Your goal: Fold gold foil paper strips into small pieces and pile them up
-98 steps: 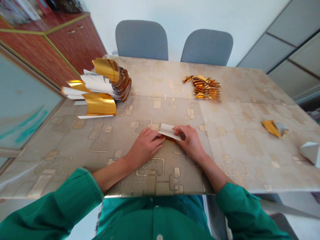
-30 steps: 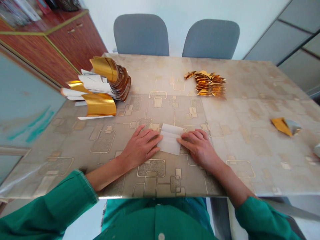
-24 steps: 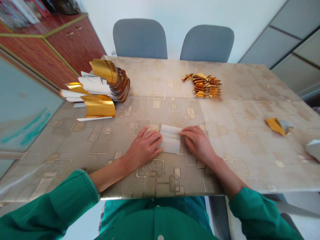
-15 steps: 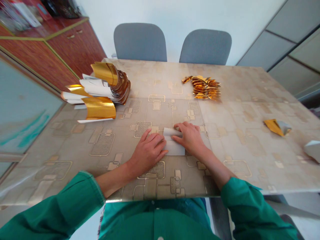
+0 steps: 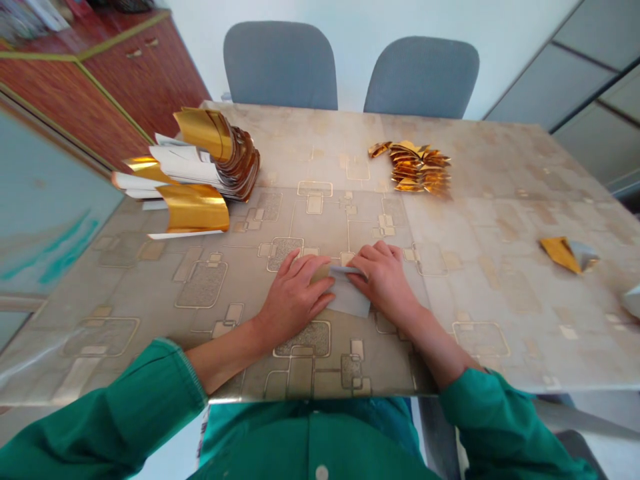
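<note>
Ideally, we line up both ends of the white paper (image 5: 351,303) evenly, then press the crease flat along its whole length. The paper lies on the table (image 5: 475,233) between our hands, its far strip raised. Our left hand (image 5: 293,293) rests palm down over the left end; whether it pinches or merely presses, we cannot tell. Our right hand (image 5: 386,277) angles inward, thumb and forefinger narrowly gripping the strip's right end.
</note>
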`<state>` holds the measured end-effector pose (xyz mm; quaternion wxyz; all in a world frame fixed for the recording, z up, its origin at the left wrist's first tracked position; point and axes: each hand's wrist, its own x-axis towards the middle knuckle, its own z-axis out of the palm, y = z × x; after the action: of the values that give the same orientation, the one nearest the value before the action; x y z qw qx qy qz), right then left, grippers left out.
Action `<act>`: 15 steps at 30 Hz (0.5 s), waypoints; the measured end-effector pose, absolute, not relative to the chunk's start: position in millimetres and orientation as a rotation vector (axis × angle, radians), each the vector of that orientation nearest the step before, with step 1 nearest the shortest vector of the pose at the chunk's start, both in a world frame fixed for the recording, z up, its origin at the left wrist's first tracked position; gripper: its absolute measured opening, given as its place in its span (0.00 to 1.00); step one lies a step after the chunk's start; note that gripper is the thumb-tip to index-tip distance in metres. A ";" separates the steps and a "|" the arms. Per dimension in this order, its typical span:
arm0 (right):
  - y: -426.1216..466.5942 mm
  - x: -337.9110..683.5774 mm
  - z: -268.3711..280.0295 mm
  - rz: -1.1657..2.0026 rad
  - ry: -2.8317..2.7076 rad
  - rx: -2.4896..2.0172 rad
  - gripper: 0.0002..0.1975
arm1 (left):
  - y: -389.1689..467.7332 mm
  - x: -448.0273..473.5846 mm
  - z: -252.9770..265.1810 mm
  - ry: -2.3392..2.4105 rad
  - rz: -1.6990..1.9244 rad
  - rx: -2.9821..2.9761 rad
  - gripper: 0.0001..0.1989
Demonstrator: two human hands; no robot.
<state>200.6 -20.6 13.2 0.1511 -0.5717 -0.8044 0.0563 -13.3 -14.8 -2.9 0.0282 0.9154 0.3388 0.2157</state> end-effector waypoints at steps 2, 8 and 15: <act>-23.2 200.9 15.4 0.138 -2.367 -1.595 0.07 | -15.0 -13.4 -3.1 1.047 0.670 2.825 0.07; -29.5 205.6 21.5 0.154 -2.461 -1.497 0.08 | -14.9 -13.1 -3.0 1.043 0.654 2.820 0.07; -34.2 213.2 30.6 0.318 -2.467 -1.426 0.15 | -11.7 -11.6 -6.7 0.973 0.685 2.850 0.16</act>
<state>213.2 -34.2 30.6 0.1365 -0.4927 -0.8523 0.1100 -11.6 -11.7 -6.7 0.0265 0.9224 0.3150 0.2217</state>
